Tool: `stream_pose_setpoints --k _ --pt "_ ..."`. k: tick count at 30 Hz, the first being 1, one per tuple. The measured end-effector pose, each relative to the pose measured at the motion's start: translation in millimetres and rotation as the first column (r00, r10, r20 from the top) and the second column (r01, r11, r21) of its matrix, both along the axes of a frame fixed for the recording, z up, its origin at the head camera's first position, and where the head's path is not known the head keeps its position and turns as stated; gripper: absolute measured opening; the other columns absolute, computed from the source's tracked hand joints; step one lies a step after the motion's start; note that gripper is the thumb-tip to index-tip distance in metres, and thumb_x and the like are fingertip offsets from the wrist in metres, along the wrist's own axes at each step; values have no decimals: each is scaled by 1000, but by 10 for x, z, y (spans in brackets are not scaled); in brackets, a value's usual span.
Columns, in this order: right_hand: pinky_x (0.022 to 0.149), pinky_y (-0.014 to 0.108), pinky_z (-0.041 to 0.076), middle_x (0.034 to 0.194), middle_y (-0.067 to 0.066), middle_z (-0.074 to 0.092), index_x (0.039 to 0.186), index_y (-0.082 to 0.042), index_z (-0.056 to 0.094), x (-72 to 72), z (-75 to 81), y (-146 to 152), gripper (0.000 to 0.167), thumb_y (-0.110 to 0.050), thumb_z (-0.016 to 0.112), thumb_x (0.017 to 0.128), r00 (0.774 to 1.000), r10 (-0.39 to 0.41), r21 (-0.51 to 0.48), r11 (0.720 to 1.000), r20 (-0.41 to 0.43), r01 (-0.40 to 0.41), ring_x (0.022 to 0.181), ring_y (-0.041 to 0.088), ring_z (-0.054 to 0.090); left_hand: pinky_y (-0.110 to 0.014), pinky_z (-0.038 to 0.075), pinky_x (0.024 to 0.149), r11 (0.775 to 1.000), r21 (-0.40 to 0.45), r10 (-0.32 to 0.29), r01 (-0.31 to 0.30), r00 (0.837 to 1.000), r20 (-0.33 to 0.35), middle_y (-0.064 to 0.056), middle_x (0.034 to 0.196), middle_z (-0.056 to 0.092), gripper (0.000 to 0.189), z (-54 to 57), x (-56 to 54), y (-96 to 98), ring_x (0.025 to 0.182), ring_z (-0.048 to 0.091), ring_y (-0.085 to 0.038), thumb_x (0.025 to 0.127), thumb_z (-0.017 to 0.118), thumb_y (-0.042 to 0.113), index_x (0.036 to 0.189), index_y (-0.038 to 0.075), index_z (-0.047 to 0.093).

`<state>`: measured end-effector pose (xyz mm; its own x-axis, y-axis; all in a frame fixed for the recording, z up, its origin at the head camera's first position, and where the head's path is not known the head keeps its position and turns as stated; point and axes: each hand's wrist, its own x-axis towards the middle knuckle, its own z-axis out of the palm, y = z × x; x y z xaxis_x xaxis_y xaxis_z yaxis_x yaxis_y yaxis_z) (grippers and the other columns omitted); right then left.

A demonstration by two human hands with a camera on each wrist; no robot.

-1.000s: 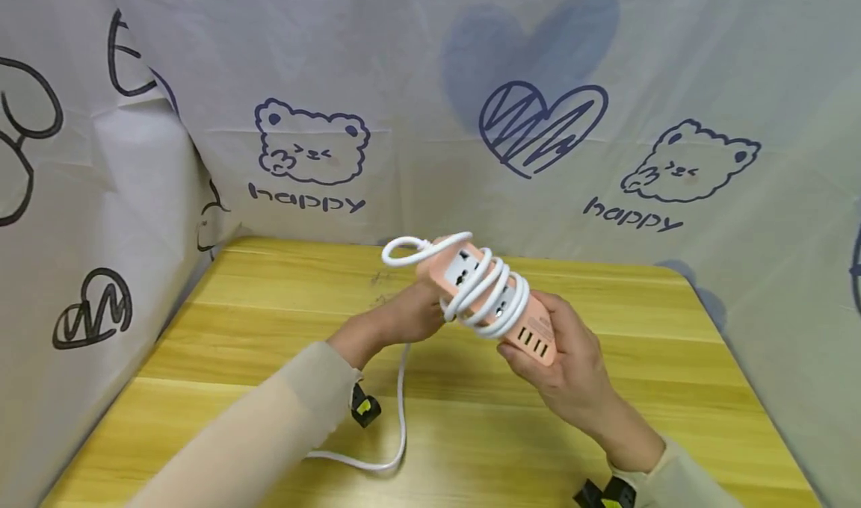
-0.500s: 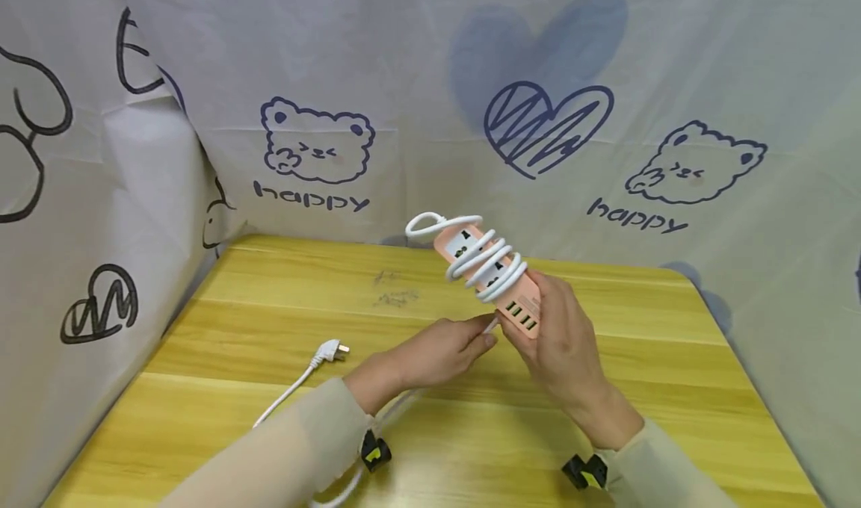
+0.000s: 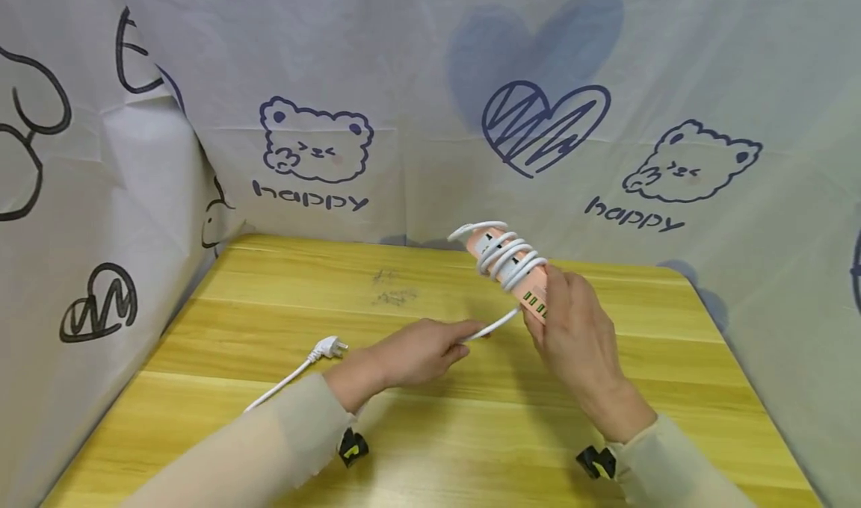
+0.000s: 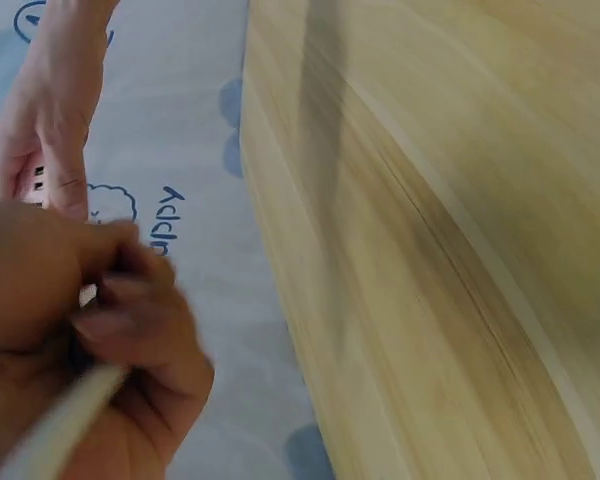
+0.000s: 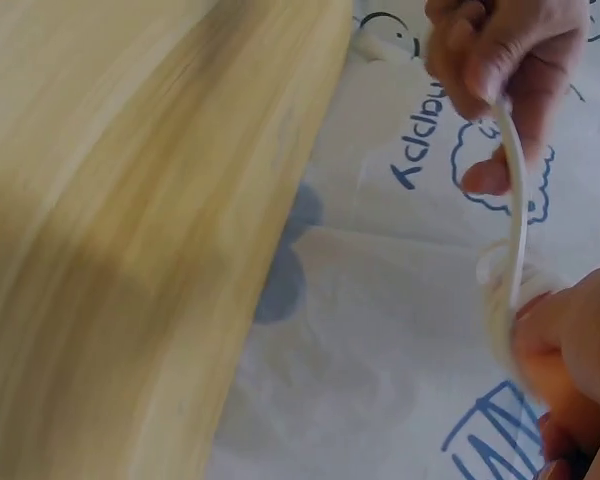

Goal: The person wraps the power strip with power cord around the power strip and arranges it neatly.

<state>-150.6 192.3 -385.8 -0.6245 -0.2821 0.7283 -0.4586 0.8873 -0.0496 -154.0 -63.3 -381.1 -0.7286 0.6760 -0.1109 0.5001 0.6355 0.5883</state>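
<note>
A pink power strip (image 3: 534, 299) with sockets and USB ports is held up, tilted, above the table. Several turns of its white cord (image 3: 509, 260) wrap round its middle. My right hand (image 3: 584, 344) grips the strip's lower right end. To its left, my left hand (image 3: 413, 355) pinches the cord, which runs taut from the strip to the fingers. In the left wrist view the cord also passes through the curled left hand (image 4: 90, 340). The cord's plug (image 3: 328, 347) lies on the table beyond the left forearm, which hides part of the cord.
Underneath is a wood-grain table (image 3: 430, 433) with faint scribbles near its back edge. A pale printed cloth (image 3: 430, 104) hangs behind it and along both sides. A small black device (image 3: 597, 463) sits at each wrist.
The left hand came out from behind the strip and then drew away leftward, so a stretch of cord now shows between the hands. The strip moved right. The plug came into view.
</note>
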Motion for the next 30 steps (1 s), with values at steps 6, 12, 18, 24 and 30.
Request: stream_pose_setpoints --k 6,12,18,24,30 --pt "53 49 53 102 26 60 129 6 56 -23 43 150 60 -7 88 81 993 -99 45 994 59 97 77 39 58 -31 52 71 989 -136 -52 57 998 36 -7 110 76 40 133 42 -134 73 59 -10 112 53 19 152 18 54" --pt "50 50 51 95 25 62 121 4 58 30 39 260 51 -6 85 79 987 -115 116 988 110 103 74 41 58 -32 52 66 975 -200 -157 92 927 -340 7 86 68 13 377 44 -246 71 59 -11 110 59 27 110 19 70" --pt "48 48 51 86 19 58 115 2 61 122 121 154 46 -4 83 75 975 -109 184 980 193 73 71 36 57 -27 47 58 971 -201 -239 133 640 -730 9 87 61 10 589 81 -198 74 54 -11 108 62 31 109 27 70" --pt "57 37 54 97 12 63 127 -4 65 308 165 31 50 -9 86 81 927 -22 248 966 373 -77 82 28 60 -25 40 54 980 -121 -180 155 461 -869 6 82 55 4 690 -33 -93 71 47 -12 105 66 25 107 27 69" --pt "73 34 58 112 1 65 133 -12 65 481 204 13 52 -19 88 87 858 187 221 920 479 -324 97 16 62 -28 43 61 991 -6 -73 137 494 -866 5 82 58 17 645 -245 -131 72 50 -16 102 69 37 99 20 71"
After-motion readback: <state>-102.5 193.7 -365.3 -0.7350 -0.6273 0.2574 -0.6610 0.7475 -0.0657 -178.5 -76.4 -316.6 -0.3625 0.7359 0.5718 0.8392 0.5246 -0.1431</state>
